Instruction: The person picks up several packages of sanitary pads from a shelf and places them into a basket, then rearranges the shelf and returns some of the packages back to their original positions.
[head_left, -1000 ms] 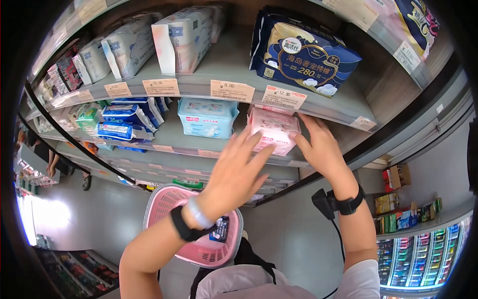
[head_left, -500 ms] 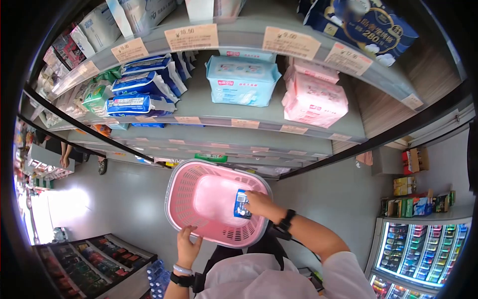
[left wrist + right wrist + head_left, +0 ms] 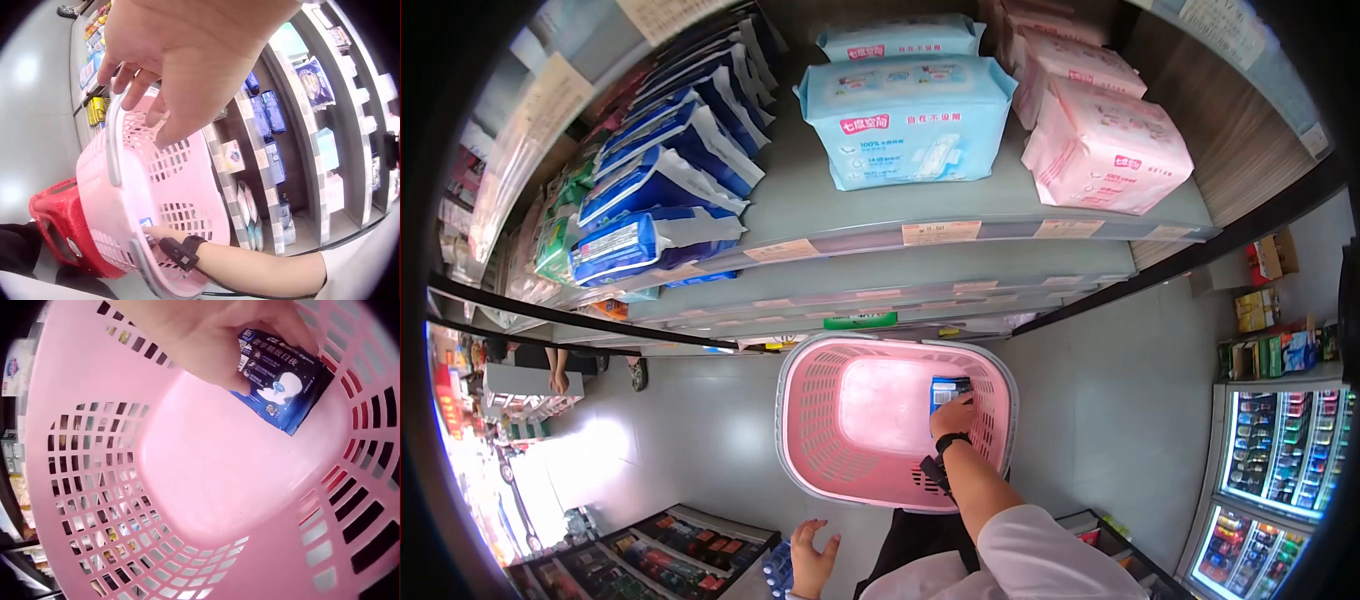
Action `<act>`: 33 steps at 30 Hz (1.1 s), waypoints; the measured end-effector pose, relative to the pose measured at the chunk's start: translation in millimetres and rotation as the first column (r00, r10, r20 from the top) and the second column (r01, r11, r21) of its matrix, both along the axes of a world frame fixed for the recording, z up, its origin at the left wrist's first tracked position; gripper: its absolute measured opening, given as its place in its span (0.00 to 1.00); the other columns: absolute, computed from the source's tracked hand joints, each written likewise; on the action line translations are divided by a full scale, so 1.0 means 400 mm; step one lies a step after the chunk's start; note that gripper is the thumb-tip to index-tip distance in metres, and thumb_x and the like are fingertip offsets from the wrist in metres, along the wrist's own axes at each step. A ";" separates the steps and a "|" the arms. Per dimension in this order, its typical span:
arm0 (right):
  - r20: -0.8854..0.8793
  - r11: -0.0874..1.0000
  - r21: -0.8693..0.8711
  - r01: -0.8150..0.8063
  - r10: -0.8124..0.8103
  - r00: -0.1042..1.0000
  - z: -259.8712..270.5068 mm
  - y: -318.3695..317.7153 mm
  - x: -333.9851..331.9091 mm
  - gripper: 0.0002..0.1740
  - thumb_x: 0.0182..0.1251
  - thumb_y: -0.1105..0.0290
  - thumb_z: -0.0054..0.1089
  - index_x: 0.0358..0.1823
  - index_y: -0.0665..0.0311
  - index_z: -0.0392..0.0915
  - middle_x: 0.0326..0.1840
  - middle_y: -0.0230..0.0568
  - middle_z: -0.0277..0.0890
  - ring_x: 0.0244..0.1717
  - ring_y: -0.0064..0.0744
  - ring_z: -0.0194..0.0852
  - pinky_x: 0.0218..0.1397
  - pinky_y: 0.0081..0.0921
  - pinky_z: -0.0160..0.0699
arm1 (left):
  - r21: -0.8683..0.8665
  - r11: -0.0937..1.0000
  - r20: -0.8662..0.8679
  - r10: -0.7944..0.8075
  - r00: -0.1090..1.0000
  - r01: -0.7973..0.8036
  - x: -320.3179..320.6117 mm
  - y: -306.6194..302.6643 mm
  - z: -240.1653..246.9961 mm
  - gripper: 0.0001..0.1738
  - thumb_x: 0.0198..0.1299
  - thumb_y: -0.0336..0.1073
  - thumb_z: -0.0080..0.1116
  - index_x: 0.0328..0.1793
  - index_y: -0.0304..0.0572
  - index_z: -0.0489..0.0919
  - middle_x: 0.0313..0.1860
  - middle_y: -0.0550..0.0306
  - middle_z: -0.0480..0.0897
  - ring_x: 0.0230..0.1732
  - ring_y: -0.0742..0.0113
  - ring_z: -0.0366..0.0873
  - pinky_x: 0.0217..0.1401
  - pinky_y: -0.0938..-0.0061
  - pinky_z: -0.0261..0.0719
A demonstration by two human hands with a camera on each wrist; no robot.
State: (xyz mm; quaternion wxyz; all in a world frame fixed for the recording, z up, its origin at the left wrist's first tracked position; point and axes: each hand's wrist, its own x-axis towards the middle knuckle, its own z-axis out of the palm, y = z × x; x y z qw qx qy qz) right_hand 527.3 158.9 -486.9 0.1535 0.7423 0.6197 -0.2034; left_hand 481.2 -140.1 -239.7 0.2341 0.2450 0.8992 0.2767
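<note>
Inside the pink basket (image 3: 805, 440), my right hand (image 3: 953, 415) reaches down to a small dark blue sanitary pad pack (image 3: 945, 388). The right wrist view shows the thumb and fingers gripping this pack (image 3: 281, 394) by its edges, close over the basket floor near one end. White print and a pad picture show on its front. My left hand (image 3: 812, 558) hangs beside the basket's near side, fingers loosely bent and holding nothing. Seen from the left wrist, that hand (image 3: 194, 56) overlaps the basket's grey handle (image 3: 114, 137).
Shelves ahead carry light blue packs (image 3: 920, 125), pink packs (image 3: 1115, 150) and several dark blue packs (image 3: 640, 185). A red glittery stand (image 3: 69, 231) is under the basket. Drinks coolers (image 3: 1280, 450) stand at right, a low product rack (image 3: 650, 555) behind at left.
Both hands have left the pink pack on the shelf. My right hand has gone down into the basket and gripped the dark blue pack; my left hand has moved off the basket's rim.
</note>
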 end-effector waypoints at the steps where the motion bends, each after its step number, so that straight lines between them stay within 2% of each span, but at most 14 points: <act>1: 0.002 1.000 -0.005 0.005 -0.005 1.000 -0.022 -0.014 0.000 0.36 0.64 0.66 0.48 0.71 0.70 0.49 0.53 0.55 0.69 0.52 0.48 0.72 0.54 0.41 0.76 | -0.006 1.000 0.015 -0.009 1.000 0.009 -0.001 -0.005 -0.006 0.19 0.47 0.33 0.67 0.47 0.40 0.78 0.46 0.45 0.79 0.53 0.44 0.73 0.57 0.58 0.70; 3: 0.051 0.973 0.224 -0.046 0.036 0.998 -0.034 -0.040 0.001 0.28 0.67 0.69 0.44 0.67 0.71 0.54 0.48 0.48 0.71 0.50 0.43 0.72 0.47 0.37 0.79 | 0.000 1.000 0.004 -0.028 1.000 0.028 -0.003 0.006 -0.009 0.19 0.47 0.32 0.67 0.47 0.39 0.78 0.46 0.45 0.79 0.52 0.46 0.75 0.56 0.60 0.71; 10: 0.113 0.999 0.008 -0.053 0.052 0.992 0.005 -0.035 -0.011 0.18 0.68 0.66 0.43 0.56 0.67 0.65 0.49 0.47 0.71 0.50 0.43 0.72 0.44 0.36 0.78 | 0.007 0.999 0.035 -0.034 0.999 0.034 -0.015 0.034 -0.006 0.20 0.47 0.33 0.67 0.48 0.40 0.78 0.47 0.45 0.79 0.53 0.45 0.74 0.57 0.59 0.71; 12: -0.160 0.994 0.035 0.102 -0.095 0.983 -0.019 -0.024 -0.002 0.13 0.68 0.65 0.42 0.49 0.62 0.68 0.47 0.45 0.73 0.49 0.44 0.72 0.47 0.40 0.76 | 0.008 0.999 0.029 -0.044 0.999 0.044 -0.017 0.036 -0.006 0.20 0.47 0.33 0.67 0.48 0.40 0.78 0.47 0.45 0.79 0.53 0.45 0.74 0.57 0.59 0.71; 13: -0.162 0.994 0.037 0.099 -0.092 0.982 -0.035 -0.024 -0.001 0.13 0.68 0.65 0.42 0.49 0.62 0.68 0.47 0.45 0.73 0.49 0.44 0.72 0.47 0.40 0.76 | 0.010 0.999 0.023 -0.051 0.998 0.050 -0.016 0.037 -0.005 0.20 0.47 0.33 0.67 0.48 0.40 0.78 0.48 0.45 0.79 0.53 0.46 0.74 0.56 0.59 0.71; 15: 0.196 0.923 0.179 -0.339 0.304 0.932 -0.098 -0.039 -0.002 0.09 0.68 0.64 0.42 0.43 0.59 0.69 0.45 0.42 0.74 0.49 0.44 0.72 0.48 0.47 0.72 | 0.029 0.998 0.018 -0.061 0.998 0.060 -0.013 0.047 -0.003 0.20 0.47 0.34 0.68 0.48 0.40 0.78 0.47 0.45 0.79 0.52 0.45 0.74 0.56 0.59 0.71; 18: 0.021 0.962 0.229 -0.147 0.147 0.989 -0.115 -0.032 -0.008 0.10 0.68 0.64 0.42 0.43 0.59 0.69 0.45 0.39 0.75 0.49 0.43 0.72 0.48 0.50 0.70 | 0.042 0.994 -0.033 -0.097 0.995 0.098 -0.018 0.072 0.013 0.20 0.47 0.33 0.68 0.48 0.40 0.78 0.47 0.46 0.80 0.51 0.47 0.75 0.55 0.60 0.72; 23: 0.019 0.990 0.088 -0.114 0.113 0.993 -0.098 -0.006 -0.002 0.12 0.67 0.65 0.43 0.46 0.60 0.73 0.46 0.40 0.75 0.50 0.42 0.72 0.49 0.44 0.72 | 0.027 0.988 -0.055 -0.148 0.987 0.150 -0.014 0.089 -0.003 0.20 0.48 0.33 0.68 0.48 0.40 0.77 0.47 0.47 0.80 0.50 0.47 0.76 0.54 0.61 0.74; 25: -0.107 0.973 -0.097 -0.211 0.200 0.974 -0.175 -0.003 0.040 0.14 0.62 0.66 0.50 0.45 0.61 0.79 0.52 0.48 0.75 0.57 0.47 0.71 0.57 0.39 0.70 | 0.033 0.984 -0.024 -0.172 0.985 0.172 -0.008 0.114 0.006 0.19 0.48 0.34 0.68 0.48 0.40 0.78 0.46 0.46 0.80 0.50 0.46 0.76 0.54 0.60 0.73; 27: -0.101 0.925 -0.055 -0.375 0.369 0.924 -0.047 0.020 0.045 0.16 0.57 0.65 0.53 0.44 0.64 0.81 0.50 0.53 0.77 0.53 0.48 0.76 0.55 0.39 0.74 | 0.054 0.981 0.002 -0.184 0.983 0.184 -0.012 0.151 0.021 0.19 0.49 0.35 0.67 0.48 0.40 0.78 0.45 0.44 0.80 0.50 0.44 0.75 0.55 0.59 0.72; 29: -0.345 0.851 -0.084 -0.518 0.463 0.817 0.082 0.057 0.035 0.12 0.59 0.64 0.54 0.37 0.62 0.83 0.39 0.49 0.81 0.41 0.46 0.82 0.44 0.41 0.78 | 0.102 0.978 0.010 -0.185 0.983 0.183 -0.024 0.189 0.036 0.19 0.49 0.33 0.67 0.49 0.39 0.78 0.46 0.44 0.80 0.51 0.45 0.76 0.55 0.62 0.73; 30: -0.437 0.795 -0.134 -0.592 0.488 0.755 0.157 0.085 0.038 0.14 0.52 0.62 0.61 0.35 0.64 0.83 0.36 0.51 0.82 0.40 0.46 0.82 0.44 0.41 0.78 | 0.107 0.978 0.011 -0.179 0.984 0.177 -0.036 0.206 0.046 0.19 0.49 0.33 0.67 0.49 0.39 0.78 0.46 0.44 0.80 0.51 0.45 0.76 0.55 0.62 0.73; 32: -0.728 0.712 -0.199 -0.674 0.354 0.588 0.216 0.148 0.043 0.28 0.32 0.57 0.76 0.34 0.68 0.82 0.35 0.54 0.81 0.39 0.46 0.82 0.44 0.39 0.77 | 0.174 0.968 0.121 -0.202 0.972 0.179 -0.068 0.253 0.056 0.25 0.50 0.34 0.67 0.56 0.39 0.75 0.50 0.44 0.80 0.55 0.48 0.76 0.56 0.62 0.74; 33: -0.756 0.674 -0.138 -0.726 0.402 0.516 0.288 0.167 0.046 0.28 0.37 0.56 0.76 0.37 0.68 0.81 0.37 0.51 0.82 0.39 0.42 0.81 0.44 0.33 0.76 | 0.186 0.966 0.123 -0.207 0.971 0.182 -0.070 0.271 0.055 0.25 0.50 0.34 0.67 0.56 0.39 0.75 0.50 0.44 0.80 0.55 0.48 0.76 0.56 0.62 0.74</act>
